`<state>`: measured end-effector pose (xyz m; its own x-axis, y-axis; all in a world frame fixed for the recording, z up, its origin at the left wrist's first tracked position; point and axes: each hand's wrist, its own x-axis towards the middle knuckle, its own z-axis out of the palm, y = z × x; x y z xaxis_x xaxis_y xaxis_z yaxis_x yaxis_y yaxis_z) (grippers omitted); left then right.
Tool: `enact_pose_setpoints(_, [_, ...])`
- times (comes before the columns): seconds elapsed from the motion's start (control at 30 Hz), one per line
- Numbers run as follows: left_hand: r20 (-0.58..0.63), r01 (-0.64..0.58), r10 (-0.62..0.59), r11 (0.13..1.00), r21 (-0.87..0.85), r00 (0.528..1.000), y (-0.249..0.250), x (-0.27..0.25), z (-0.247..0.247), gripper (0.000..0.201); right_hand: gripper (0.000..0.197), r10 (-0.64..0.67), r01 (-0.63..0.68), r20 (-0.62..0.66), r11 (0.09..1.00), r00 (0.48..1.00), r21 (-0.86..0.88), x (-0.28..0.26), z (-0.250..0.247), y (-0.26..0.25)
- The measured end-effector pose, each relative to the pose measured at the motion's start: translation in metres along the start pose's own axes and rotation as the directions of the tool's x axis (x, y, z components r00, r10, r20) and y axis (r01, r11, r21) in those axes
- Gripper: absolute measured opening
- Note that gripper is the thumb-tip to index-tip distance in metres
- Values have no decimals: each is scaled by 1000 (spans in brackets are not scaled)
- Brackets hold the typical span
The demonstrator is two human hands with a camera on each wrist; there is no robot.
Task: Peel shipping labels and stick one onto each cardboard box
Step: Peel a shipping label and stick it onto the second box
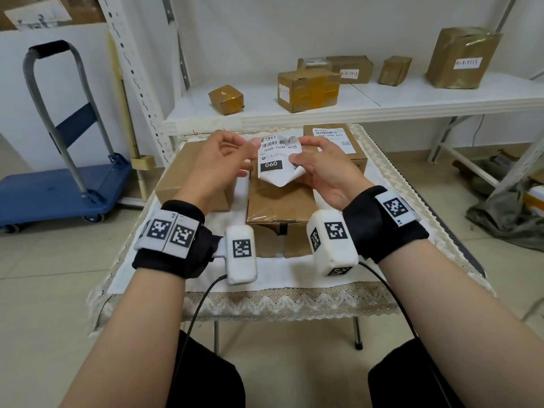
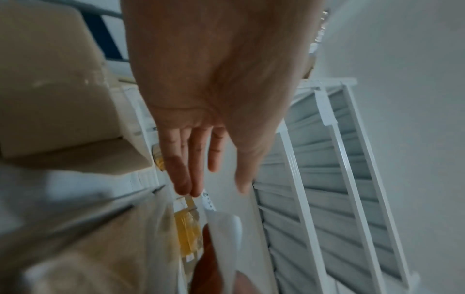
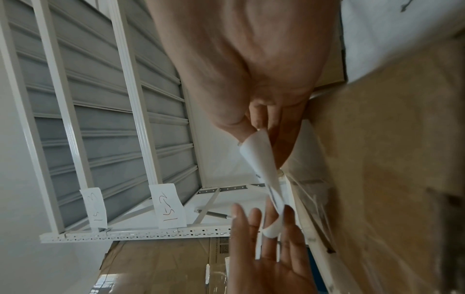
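A white shipping label (image 1: 278, 160) marked 060 hangs above the middle cardboard box (image 1: 276, 204) on the table. My right hand (image 1: 297, 156) pinches its right edge, where a lower corner curls away; the right wrist view shows the same right hand (image 3: 259, 129) pinching the curled label (image 3: 264, 169). My left hand (image 1: 247, 156) touches the label's left edge with straight fingers (image 2: 188, 179). A plain box (image 1: 191, 172) lies to the left. The box (image 1: 353, 154) behind on the right carries a stuck label (image 1: 328, 132).
The boxes rest on a small table under a white lace-edged cloth (image 1: 279, 278). Behind it a white shelf (image 1: 382, 98) holds several taped parcels. A blue platform trolley (image 1: 59, 192) stands at the left, and bags lie on the floor at the right.
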<state>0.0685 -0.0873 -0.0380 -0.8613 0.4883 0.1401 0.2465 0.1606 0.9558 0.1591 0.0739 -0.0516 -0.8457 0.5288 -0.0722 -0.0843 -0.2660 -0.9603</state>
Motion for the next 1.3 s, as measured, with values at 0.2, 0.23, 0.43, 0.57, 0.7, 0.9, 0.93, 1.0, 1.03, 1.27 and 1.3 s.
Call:
enact_pose_setpoints(0.2, [40, 113, -107, 970, -214, 993, -6, 4, -1, 33, 35, -12, 12, 28, 1000, 1000, -20, -3, 0, 1])
enact_pose_setpoints(0.23, [33, 118, -113, 967, -225, 993, -6, 5, 0, 34, 35, -14, 15, 32, 999, 999, -28, -3, 0, 1])
enact_pose_setpoints(0.43, [1, 130, -135, 956, -262, 991, -7, 4, 9, 36, 24, -16, 21, 37, 991, 999, -130, -6, -2, 0])
enact_pose_setpoints(0.57, [15, 160, -161, 956, -246, 987, -13, 8, 13, 34, 21, -45, 47, 19, 983, 999, -175, -7, -1, 2])
enact_pose_setpoints(0.7, [-2, 170, -176, 951, -259, 984, -14, 10, 15, 35, 25, -89, 80, -24, 964, 996, -253, -5, -5, 1])
enact_pose_setpoints(0.9, [-29, 176, -189, 953, -247, 982, -14, 10, 15, 32, 33, -121, 78, -110, 939, 987, -334, -3, -9, 2])
enact_pose_setpoints(0.93, [-34, 172, -186, 954, -244, 982, -13, 10, 16, 31, 33, -134, 83, -123, 932, 983, -353, -2, -10, 2])
enact_pose_setpoints(1.0, [-40, 165, -178, 960, -225, 983, -13, 10, 16, 33, 33, -156, 93, -136, 918, 978, -386, 0, -11, 2])
enact_pose_setpoints(1.03, [-41, 162, -174, 964, -210, 984, -12, 10, 16, 33, 33, -165, 99, -136, 912, 977, -398, 0, -11, 3])
enact_pose_setpoints(1.27, [-73, 109, -118, 987, -119, 990, -14, 11, 16, 35, 32, -184, 101, -152, 893, 971, -438, 4, -12, 10])
enact_pose_setpoints(1.3, [-78, 101, -109, 989, -108, 991, -15, 11, 15, 35, 31, -184, 101, -152, 893, 971, -439, 4, -12, 11])
